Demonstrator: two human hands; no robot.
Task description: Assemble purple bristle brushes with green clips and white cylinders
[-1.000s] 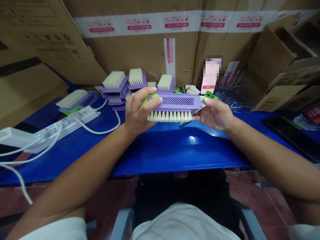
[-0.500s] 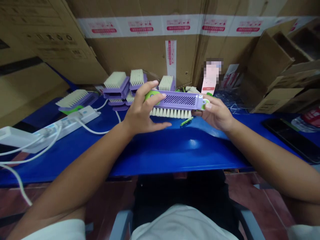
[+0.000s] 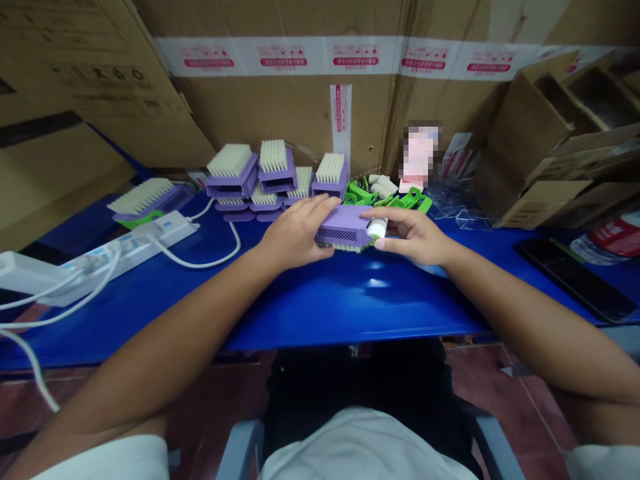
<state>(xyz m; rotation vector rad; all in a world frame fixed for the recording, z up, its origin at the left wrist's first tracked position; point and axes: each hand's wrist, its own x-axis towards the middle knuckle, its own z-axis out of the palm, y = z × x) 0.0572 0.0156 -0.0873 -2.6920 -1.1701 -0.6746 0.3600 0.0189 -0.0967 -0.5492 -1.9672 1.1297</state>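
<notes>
Between my hands is a purple brush head (image 3: 346, 225), slotted side towards me and pale bristles pointing down over the blue table (image 3: 360, 300). My left hand (image 3: 297, 230) wraps around its left end, fingers over the top and thumb in front. At the other end my right hand (image 3: 417, 237) grips the brush with fingertips and thumb, by a white cylindrical piece (image 3: 377, 229) and a bit of green. Just behind lie loose green plastic parts (image 3: 413, 200) and small white cylinders (image 3: 383, 185). Similar purple brushes (image 3: 231, 163) are stacked bristles up at the back left.
A white power strip (image 3: 120, 257) with cables lies on the left, beside another purple brush (image 3: 150, 200). Cardboard boxes (image 3: 280, 113) wall the back. A lit phone (image 3: 417, 160) leans there. At right are a dark phone (image 3: 575, 277), a bottle (image 3: 610, 237) and open cartons (image 3: 530, 133).
The brush has been turned and lowered, so its top now shows and it looks shorter. My left hand has closed around its end. A white cylinder now shows by my right hand.
</notes>
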